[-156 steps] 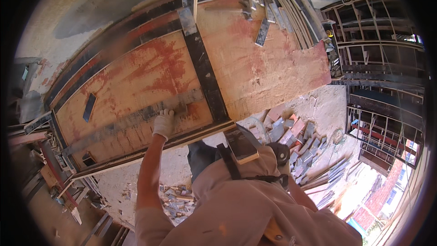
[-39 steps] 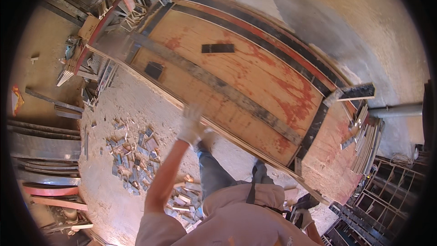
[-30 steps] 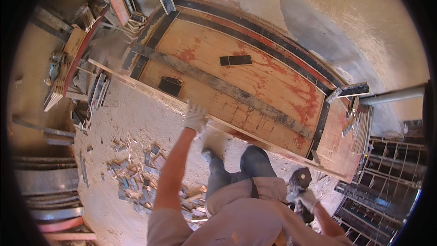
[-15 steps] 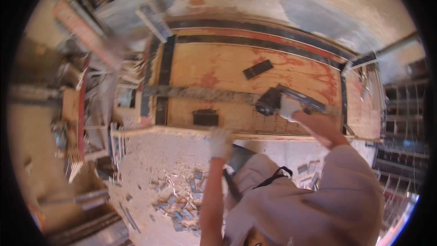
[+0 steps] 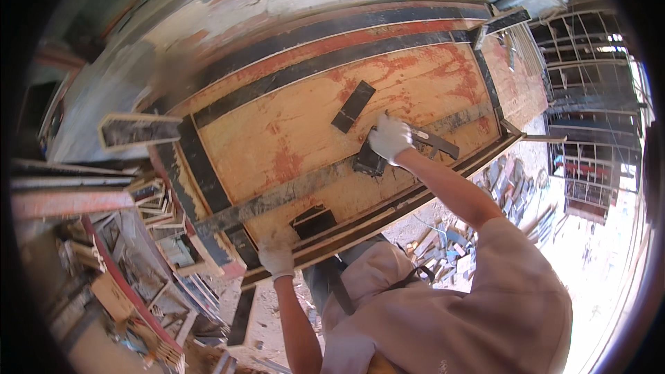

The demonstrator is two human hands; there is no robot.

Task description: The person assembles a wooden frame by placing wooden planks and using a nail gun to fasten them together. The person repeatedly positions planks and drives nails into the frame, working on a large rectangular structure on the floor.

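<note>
My right hand (image 5: 391, 137), in a white glove, is closed over a black tool (image 5: 369, 161) that looks like a nail gun. A long straight bar (image 5: 440, 144) runs from it toward the right. The tool lies low over a wide wooden panel (image 5: 242, 142) with dark strips along its edges. Beyond that hand, a black rectangular piece (image 5: 353, 106) lies flat on the panel. My left hand (image 5: 276, 260), also gloved, is at the panel's near left edge, its fingers blurred. Close to it lies a dark piece with a ragged edge (image 5: 313, 221).
Offcuts (image 5: 454, 239) are heaped on the floor beyond the near edge. A short framed board (image 5: 142, 130) juts out at the panel's left corner. Scrap wood and frames (image 5: 149, 263) crowd the left side. Metal racking (image 5: 589, 111) stands at the right.
The view has turned, so the panel now slopes up to the right. My left hand has moved left along the near edge. My right hand and the black tool have turned relative to the panel.
</note>
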